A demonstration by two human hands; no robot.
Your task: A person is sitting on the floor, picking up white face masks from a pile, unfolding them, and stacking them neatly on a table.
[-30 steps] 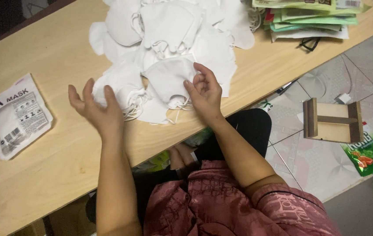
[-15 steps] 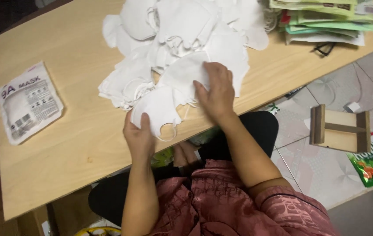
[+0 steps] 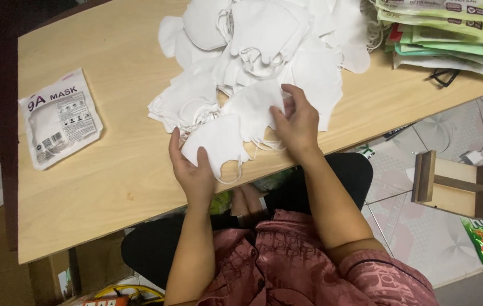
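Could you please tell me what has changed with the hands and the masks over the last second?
The left hand, open and lifted off the table a second ago, has come down and taken hold of a white mask at the table's near edge. The right hand stays on the next mask of the pile. The sealed mask packet and the stack of green packets lie as before.

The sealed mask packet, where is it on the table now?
In the head view the sealed mask packet lies alone on the left part of the wooden table, left of the pile of white masks and apart from both hands.
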